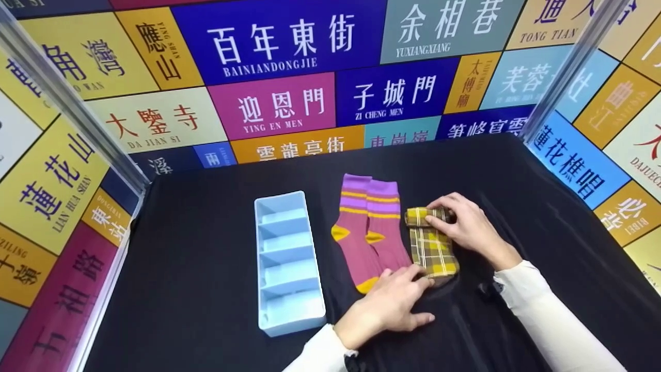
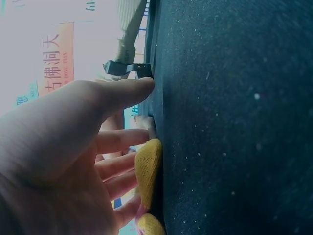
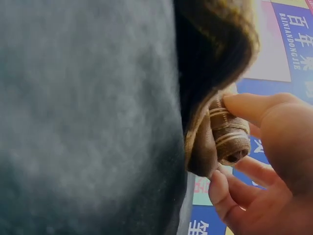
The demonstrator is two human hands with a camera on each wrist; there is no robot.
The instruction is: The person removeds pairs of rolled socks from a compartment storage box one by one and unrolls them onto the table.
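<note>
A yellow-and-brown plaid sock [image 1: 433, 250] lies flat on the black cloth, its far end rolled into a small bundle. My right hand [image 1: 472, 227] pinches this roll between thumb and fingers; the right wrist view shows the layered roll [image 3: 229, 139] up close. To its left lies a pair of mauve socks [image 1: 379, 227] with purple cuffs, yellow stripes, heels and toes. My left hand [image 1: 392, 305], fingers extended, rests at the near ends of both, its fingertips at the plaid sock's lower edge. In the left wrist view its fingers lie beside a yellow toe [image 2: 148, 169].
Left of the socks stands a light blue organizer box [image 1: 294, 328] with several compartments in a row. Black cloth [image 1: 196, 268] covers the table. Colourful sign-printed panels [image 1: 279, 41] and metal posts [image 1: 573, 77] enclose the back and sides.
</note>
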